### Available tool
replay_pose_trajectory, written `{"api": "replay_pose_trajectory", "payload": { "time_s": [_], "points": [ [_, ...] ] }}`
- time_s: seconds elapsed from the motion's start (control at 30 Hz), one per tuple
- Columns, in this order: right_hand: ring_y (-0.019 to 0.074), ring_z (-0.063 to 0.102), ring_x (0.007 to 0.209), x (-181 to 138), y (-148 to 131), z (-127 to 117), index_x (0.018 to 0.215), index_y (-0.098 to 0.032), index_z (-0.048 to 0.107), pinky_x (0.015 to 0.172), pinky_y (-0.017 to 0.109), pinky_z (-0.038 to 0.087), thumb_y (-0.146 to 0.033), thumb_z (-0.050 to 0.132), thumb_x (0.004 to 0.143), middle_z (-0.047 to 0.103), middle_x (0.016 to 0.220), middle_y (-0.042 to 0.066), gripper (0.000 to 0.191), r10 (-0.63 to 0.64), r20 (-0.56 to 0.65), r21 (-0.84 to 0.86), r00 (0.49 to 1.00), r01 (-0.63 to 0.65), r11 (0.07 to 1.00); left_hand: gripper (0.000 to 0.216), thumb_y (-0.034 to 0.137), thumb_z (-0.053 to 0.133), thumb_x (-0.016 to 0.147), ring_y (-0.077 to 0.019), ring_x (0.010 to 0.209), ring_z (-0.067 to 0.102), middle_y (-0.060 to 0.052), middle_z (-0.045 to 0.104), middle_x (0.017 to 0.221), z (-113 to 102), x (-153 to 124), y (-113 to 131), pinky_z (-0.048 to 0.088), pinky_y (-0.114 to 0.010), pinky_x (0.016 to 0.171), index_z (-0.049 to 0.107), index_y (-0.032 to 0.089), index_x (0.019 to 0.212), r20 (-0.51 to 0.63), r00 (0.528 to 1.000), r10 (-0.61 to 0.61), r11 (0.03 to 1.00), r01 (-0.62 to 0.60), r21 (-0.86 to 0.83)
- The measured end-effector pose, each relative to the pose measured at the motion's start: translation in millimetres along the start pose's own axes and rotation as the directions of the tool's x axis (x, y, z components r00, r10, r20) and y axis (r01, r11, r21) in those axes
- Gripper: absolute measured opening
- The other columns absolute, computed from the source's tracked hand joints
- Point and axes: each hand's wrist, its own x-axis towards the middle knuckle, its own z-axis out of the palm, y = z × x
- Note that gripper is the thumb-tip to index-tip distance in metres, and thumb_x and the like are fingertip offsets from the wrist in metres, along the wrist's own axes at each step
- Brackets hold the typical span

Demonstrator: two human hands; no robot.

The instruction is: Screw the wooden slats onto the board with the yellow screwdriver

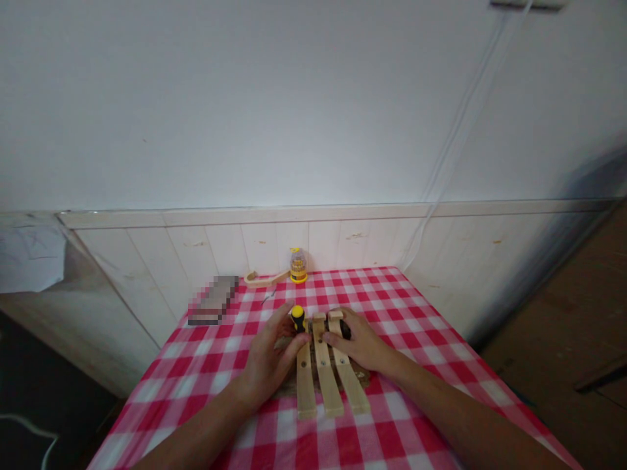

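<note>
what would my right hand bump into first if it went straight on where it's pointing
Most likely the rightmost wooden strip: your right hand appears to be against it, with the middle strip just beyond, though depth is unclear.

Bare left hand (268, 358), bare right hand (361, 339), bare tapering forearms (210, 424)

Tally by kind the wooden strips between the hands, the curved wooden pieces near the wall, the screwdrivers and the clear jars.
Wooden strips: 3
Curved wooden piece: 1
Yellow-and-black screwdriver: 1
Clear jar with yellow base: 1
Total: 6
</note>
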Motion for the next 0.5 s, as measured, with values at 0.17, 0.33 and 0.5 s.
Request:
{"api": "replay_pose_trajectory", "payload": {
  "time_s": [0.17,0.33,0.5],
  "points": [
    [0.0247,0.065,0.092,0.2,0.5,0.1,0.099,-0.02,0.067,0.083,0.037,0.052,-0.034,0.071,0.091,0.069,0.099,0.007,0.017,0.004,0.005,-0.014,1.0,-0.004,1.0,0.039,0.024,0.069,0.094,-0.021,0.094,0.079,-0.006,0.079,0.106,-0.7,0.3,2.6,0.066,-0.034,0.081,0.056,0.024,0.13,0.063,0.994,-0.091,0.993,0.095,-0.062],
    [0.0253,0.065,0.093,0.6,1.0,0.3,0.099,-0.02,0.066,0.082,0.038,0.053,-0.035,0.071,0.091,0.07,0.1,0.007,0.017,0.01,0.013,-0.007,1.0,-0.01,1.0,0.029,0.02,0.063,0.097,-0.021,0.1,0.077,-0.009,0.078,0.111,-4.9,4.5,8.1,0.065,-0.034,0.087,0.059,0.021,0.126,0.149,0.985,-0.092,0.989,0.108,-0.104],
    [0.0258,0.066,0.094,0.7,0.7,0.9,0.1,-0.02,0.067,0.084,0.039,0.054,-0.034,0.07,0.091,0.07,0.1,0.007,0.017,0.017,0.024,0.001,1.0,-0.017,1.0,0.03,0.022,0.058,0.101,-0.0218,0.108,0.076,-0.012,0.076,0.119,-4.9,5.9,8.2,0.063,-0.036,0.093,0.055,0.02,0.131,0.205,0.972,-0.111,0.979,0.143,-0.146]
  ]
}}
